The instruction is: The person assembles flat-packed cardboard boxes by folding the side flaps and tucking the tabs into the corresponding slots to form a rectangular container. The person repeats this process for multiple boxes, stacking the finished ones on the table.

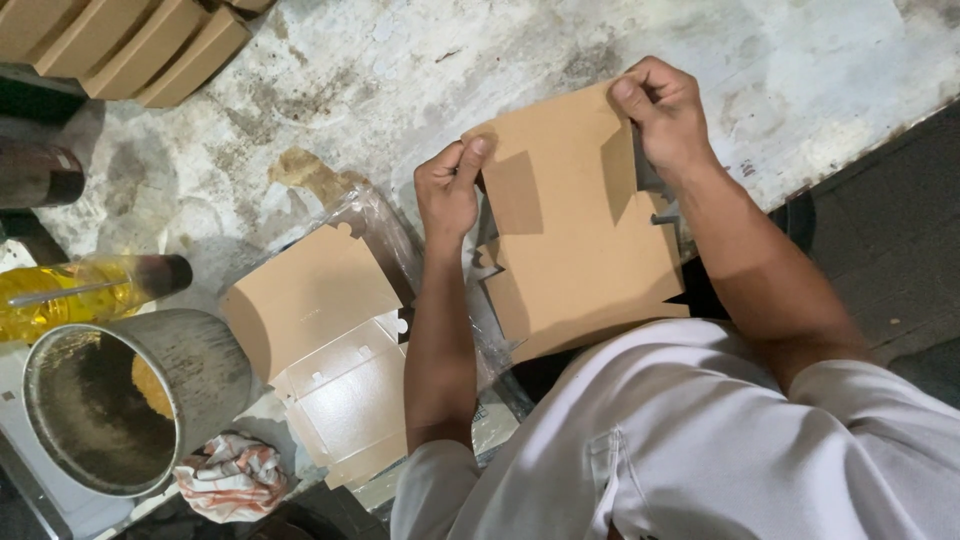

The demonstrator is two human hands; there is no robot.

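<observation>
Both hands on the flat brown cardboard box blank (580, 240), just past centre toward 1 o'clock. Left hand (448, 190) pinching the blank's 9 o'clock edge, thumb on top, fingers curled under. Right hand (665, 110) clamped over the 12 o'clock corner, thumb pressing the face, fingers tucked behind. Blank held tilted above the tabletop (420, 70), near edge down by the white shirt (700, 440).

Looks light and thin, stiff enough to hold flat yet ready to bend at its scored folds; likely easy to crease or tear at the cut tabs, so edges and corners seem the safe grip, not the loose flaps.

Out at 8 o'clock: another unfolded blank (320, 340), brown and white sides showing, lying on clear plastic wrap (385, 225). Farther at 8 o'clock, a metal pot (120, 400) and a crumpled rag (232, 478). At 9 o'clock, a bottle of yellow liquid (70, 295). At 11 o'clock, stacked brown boxes (130, 40).
</observation>
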